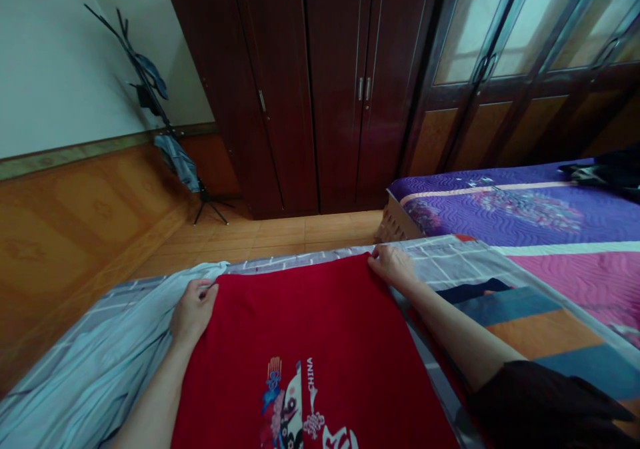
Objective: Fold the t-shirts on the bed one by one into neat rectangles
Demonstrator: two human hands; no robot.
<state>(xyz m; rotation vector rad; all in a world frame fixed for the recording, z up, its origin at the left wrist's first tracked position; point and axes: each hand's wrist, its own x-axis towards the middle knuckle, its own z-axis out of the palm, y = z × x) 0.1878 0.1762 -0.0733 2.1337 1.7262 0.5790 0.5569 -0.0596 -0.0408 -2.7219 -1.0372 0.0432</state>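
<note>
A red shirt [300,316] with a printed figure and the word CHINA is spread flat on a bed with a grey checked sheet [435,262]. My left hand [194,310] pinches the shirt's far left corner. At the far right corner, my right hand [393,266] holds the cloth's edge between thumb and fingers. Light blue cloth [115,349] lies crumpled left of the shirt. To the right, under my right forearm, is a striped blue and orange garment [545,329].
Beyond the bed stand a dark red wardrobe [335,102] and glass-doored cabinets [470,36]. A coat rack [150,96] with hanging items is at the back left. A second bed with a purple cover [450,206] and dark clothing [610,172] is on the right.
</note>
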